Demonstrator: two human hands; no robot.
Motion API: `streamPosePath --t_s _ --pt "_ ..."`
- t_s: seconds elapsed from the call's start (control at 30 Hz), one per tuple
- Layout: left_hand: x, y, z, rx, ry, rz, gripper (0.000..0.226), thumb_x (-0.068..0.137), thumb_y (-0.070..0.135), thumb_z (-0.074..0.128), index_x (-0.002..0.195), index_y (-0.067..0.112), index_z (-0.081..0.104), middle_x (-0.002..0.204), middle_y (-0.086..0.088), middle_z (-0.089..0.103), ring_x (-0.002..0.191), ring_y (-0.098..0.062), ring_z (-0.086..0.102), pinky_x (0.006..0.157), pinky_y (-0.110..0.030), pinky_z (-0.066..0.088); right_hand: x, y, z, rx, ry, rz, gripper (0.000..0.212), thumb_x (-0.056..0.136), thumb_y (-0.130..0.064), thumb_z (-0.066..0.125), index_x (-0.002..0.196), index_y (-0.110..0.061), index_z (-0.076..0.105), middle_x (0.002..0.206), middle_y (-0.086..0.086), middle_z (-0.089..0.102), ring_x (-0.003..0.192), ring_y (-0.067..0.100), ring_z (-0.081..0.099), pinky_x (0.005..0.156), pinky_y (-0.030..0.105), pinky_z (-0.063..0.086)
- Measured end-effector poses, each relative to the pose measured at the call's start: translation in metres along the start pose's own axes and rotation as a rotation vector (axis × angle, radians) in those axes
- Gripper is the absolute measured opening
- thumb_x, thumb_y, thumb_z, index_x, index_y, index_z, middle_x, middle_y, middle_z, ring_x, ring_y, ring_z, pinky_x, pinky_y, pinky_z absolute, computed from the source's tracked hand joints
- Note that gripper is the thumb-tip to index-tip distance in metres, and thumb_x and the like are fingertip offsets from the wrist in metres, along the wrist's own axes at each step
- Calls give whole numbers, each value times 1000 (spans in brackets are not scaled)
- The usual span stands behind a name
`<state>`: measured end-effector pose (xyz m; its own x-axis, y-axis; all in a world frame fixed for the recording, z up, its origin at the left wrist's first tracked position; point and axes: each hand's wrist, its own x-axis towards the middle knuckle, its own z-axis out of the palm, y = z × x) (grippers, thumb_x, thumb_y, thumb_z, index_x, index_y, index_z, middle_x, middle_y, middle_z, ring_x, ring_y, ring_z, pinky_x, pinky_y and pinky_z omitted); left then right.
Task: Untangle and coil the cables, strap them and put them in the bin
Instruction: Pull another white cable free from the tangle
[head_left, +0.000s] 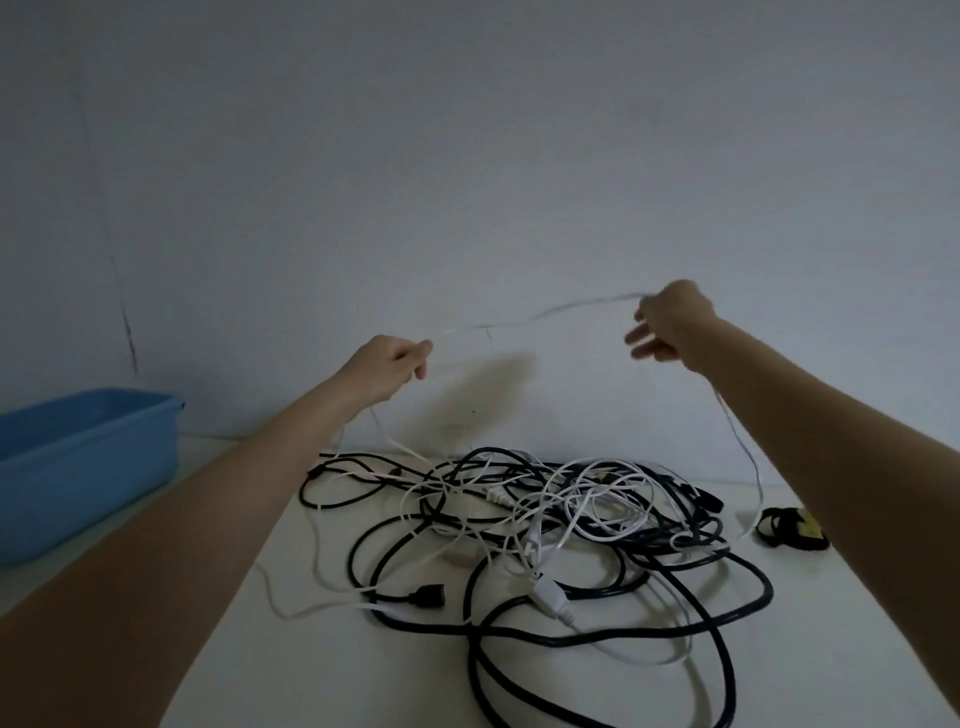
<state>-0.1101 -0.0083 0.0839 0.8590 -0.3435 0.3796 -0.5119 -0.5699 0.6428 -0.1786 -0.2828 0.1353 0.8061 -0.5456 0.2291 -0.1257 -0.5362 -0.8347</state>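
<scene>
A tangle of black and white cables (545, 525) lies on the white table (332, 675). A thin white cable (524, 321) is stretched in the air between my two raised hands. My left hand (387, 369) pinches one part of it, and from there it drops into the pile. My right hand (670, 325) pinches it higher up at the right, the other fingers spread; from there it hangs down to the table beside a small black bundle. A blue bin (78, 462) stands at the left.
A small bundle of black straps with a yellow piece (787, 527) lies at the table's right side. A plain wall (467, 156) rises right behind the table. Black cable loops reach the table's near edge.
</scene>
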Motion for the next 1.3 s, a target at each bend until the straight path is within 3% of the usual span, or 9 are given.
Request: streamPosePath --t_s 0.13,0.23,0.47,0.7,0.83,0.97,1.13,1.23,1.3 --pt "12 33 16 180 -33 147 44 101 32 39 60 21 51 59 -2 45 52 -13 38 54 -28 29 -22 -8 30 -327 -394 -173 70 85 -5 66 143 -8 27 136 16 43 47 16 60 37 19 44" --pt "14 65 32 158 -86 249 41 101 25 39 62 21 50 61 2 46 55 -13 40 52 -24 29 -47 -32 55 -243 -588 -335 15 90 0 57 104 -3 54 97 12 63 46 13 63 39 17 47" --pt "8 16 17 48 -9 161 47 101 35 36 60 15 43 56 2 41 47 -11 34 48 -21 29 -2 -18 2 439 88 -64 27 98 -6 32 82 -1 53 32 -2 52 25 9 50 29 9 32" --pt "19 39 26 199 -20 227 45 101 30 38 58 18 42 56 1 42 51 -13 37 56 -29 28 -28 -16 40 -362 -397 -341 64 85 -3 64 140 -12 34 131 12 49 50 12 60 33 14 37" --pt "17 59 31 109 3 277 44 102 28 37 59 18 41 59 1 43 55 -14 38 53 -28 29 -43 -41 56 -134 -462 -438 16 96 -5 45 90 0 59 64 8 61 33 9 53 32 15 35" --pt "6 19 22 27 3 143 44 101 34 35 64 14 42 60 0 41 54 -14 37 50 -23 31 -11 -35 14 512 155 -181 32 97 -2 37 68 -3 51 32 -2 49 20 6 40 27 13 28" --pt "-3 -5 34 -90 -141 -68 39 103 31 32 72 11 45 67 0 39 57 -13 33 55 -22 32 0 0 1 -124 -20 23 28 93 -6 51 117 7 44 93 16 63 38 16 62 28 17 36" --pt "-2 39 54 -153 -255 11 35 103 24 31 72 15 45 67 2 38 58 -9 33 56 -19 31 -21 0 29 -514 -244 -341 76 82 -2 65 144 -15 23 138 11 39 59 21 65 40 19 46" --pt "-2 65 63 -202 -312 71 34 103 18 32 73 16 47 67 2 40 57 -8 34 53 -17 32 -37 -12 49 -606 -438 -558 64 86 3 58 141 -18 33 131 6 51 56 13 62 39 15 44"
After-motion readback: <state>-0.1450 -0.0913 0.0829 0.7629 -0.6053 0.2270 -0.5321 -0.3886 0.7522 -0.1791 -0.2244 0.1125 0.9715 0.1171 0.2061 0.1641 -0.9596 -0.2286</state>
